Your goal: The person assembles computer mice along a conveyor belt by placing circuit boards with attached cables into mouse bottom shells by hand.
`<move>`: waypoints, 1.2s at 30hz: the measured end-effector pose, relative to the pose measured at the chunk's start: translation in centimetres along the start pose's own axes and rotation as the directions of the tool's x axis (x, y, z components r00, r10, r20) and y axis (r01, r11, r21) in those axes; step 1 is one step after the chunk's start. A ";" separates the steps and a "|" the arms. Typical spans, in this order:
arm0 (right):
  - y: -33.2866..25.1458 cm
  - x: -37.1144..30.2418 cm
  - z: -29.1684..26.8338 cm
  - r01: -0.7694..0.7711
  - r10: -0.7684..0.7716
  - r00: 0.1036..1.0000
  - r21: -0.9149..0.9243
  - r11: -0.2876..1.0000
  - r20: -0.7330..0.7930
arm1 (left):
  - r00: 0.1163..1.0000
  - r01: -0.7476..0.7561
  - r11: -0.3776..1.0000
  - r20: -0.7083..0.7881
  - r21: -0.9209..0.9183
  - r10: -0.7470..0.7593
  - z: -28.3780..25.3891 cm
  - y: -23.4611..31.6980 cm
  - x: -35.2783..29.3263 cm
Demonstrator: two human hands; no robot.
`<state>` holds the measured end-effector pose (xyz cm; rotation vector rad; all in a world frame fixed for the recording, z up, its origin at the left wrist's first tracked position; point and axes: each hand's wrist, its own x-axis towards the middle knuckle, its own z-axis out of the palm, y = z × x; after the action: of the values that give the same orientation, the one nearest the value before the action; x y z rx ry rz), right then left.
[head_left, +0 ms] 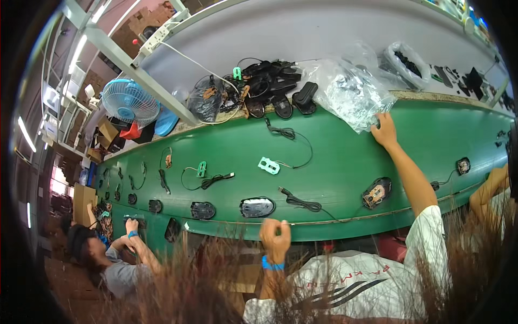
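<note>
Right hand (384, 129): between two and three o'clock from mid-view, fingers bent at the bag's near corner; whether they pinch it or merely touch it, I cannot tell.
Bag (350, 89): two o'clock, slumped over the belt's far edge, presumably to be within arm's reach.
Left hand (275, 237): six o'clock, loosely curled; its palm is out of sight, so I cannot tell if it holds anything.
Shell (257, 207): six o'clock, just beyond the left hand; contact is unclear.
Board (268, 166): mid-view, lead looping towards twelve o'clock; likely laid apart against tangling.
Belt (345, 156): more shells (203, 210) run towards eight o'clock, seemingly spaced for lifting singly.
Hidden: hair (216, 275) covers the lower edge; glare masks the bag's filling; parts near nine o'clock are too small to identify.
</note>
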<state>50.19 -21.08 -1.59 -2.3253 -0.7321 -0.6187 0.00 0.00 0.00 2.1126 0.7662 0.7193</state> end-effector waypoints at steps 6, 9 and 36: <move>2.0 -0.2 3.6 0.192 -0.216 0.971 0.209 0.959 0.098 | 0.952 -0.285 0.897 -0.011 0.338 0.307 -8.6 -0.3 5.6; 2.0 -2.1 2.7 0.123 -0.156 0.982 0.262 0.957 0.110 | 0.979 -0.205 0.932 0.066 0.297 0.194 -7.8 -3.3 5.0; -28.9 -9.7 -6.6 0.027 -0.588 0.525 0.678 0.735 0.616 | 0.985 -0.174 0.957 0.058 0.230 0.165 -6.6 -0.4 5.1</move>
<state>23.20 -9.92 9.32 -1.7409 -1.5566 0.6003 -1.31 6.87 4.54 2.4229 0.6820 0.7050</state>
